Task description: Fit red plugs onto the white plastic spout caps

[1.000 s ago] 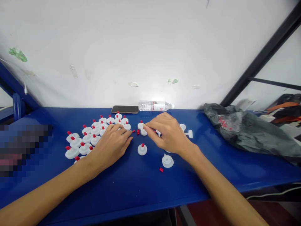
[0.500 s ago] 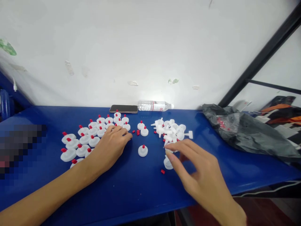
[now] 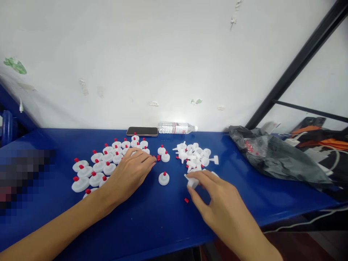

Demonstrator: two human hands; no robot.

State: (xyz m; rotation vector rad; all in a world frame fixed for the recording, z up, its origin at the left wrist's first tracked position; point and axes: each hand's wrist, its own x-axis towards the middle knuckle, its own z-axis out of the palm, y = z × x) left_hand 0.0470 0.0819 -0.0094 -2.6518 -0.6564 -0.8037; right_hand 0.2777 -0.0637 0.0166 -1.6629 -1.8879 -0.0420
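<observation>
My left hand [image 3: 136, 166] rests low over the table, its fingers bent and slightly apart, the thumb hidden underneath. Its fingertips reach several small red caps [image 3: 158, 158], and I see nothing held in it. Between thumb and forefinger, my right hand [image 3: 217, 195] pinches a white nozzle lid [image 3: 193, 182], its narrow spout pointing left. Behind that hand lies a loose pile of white nozzle lids [image 3: 197, 154] with red caps among them. A single red cap [image 3: 186, 200] lies in front of the right thumb. White lids with red tips [image 3: 164, 178] stand upright between the hands.
Many red-tipped lids [image 3: 99, 166] stand grouped on the left of the blue table [image 3: 146, 217]. A phone [image 3: 142, 131] and a clear bottle [image 3: 176, 127] lie along the wall. At right is a dark plastic bag [image 3: 282, 163] with a clear bag of red pieces [image 3: 255, 146].
My right hand has closed its thumb and forefinger on a white nozzle lid near the pile's front. My left hand has shifted slightly towards the small red caps. The camera view has tilted slightly.
</observation>
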